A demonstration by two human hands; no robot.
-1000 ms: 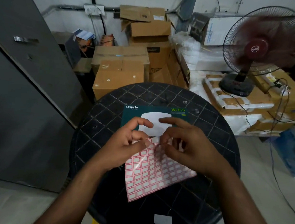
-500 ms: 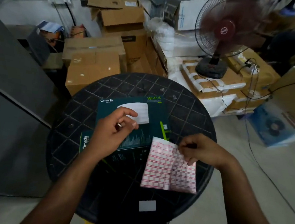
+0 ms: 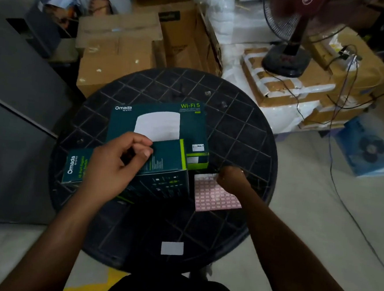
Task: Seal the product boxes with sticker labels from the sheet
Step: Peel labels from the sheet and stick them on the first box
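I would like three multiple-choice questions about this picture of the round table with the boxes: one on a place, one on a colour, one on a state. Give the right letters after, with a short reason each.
1. Where does the sticker sheet lie?
A. on the table, right of the front box
B. on top of the Wi-Fi 5 box
C. on the floor

2. What colour are the borders of the labels on the sheet?
A. blue
B. pinkish red
C. yellow

3. What is the right hand doing?
A. resting flat on the table
B. lifting the fan
C. holding the sheet's upper edge

Answers:
1 A: the sticker sheet lies on the black table beside the front box, not on the Wi-Fi 5 box.
2 B: its grid shows pinkish red.
3 C: the right hand is curled at the sheet's top edge, while the left hand is over the front box.
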